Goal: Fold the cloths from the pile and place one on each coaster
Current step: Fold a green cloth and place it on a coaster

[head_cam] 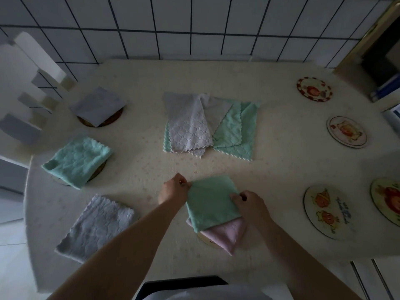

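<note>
A folded green cloth (211, 201) is held near the table's front, partly over a folded pink cloth (227, 236) that lies on a coaster (204, 238). My left hand (174, 189) pinches its left top corner. My right hand (251, 205) grips its right edge. The pile (207, 124) of grey and green cloths sits mid-table. On the left, folded cloths cover coasters: grey (97, 106), green (76, 161), and grey (97, 227). Bare coasters lie on the right: (313, 89), (346, 132), (324, 211), (387, 201).
The table has a cream patterned cover (140, 161) and stands against a white tiled wall (194, 29). A white chair back (26, 87) stands at the left. A dark cabinet with a golden frame (381, 53) is at the far right.
</note>
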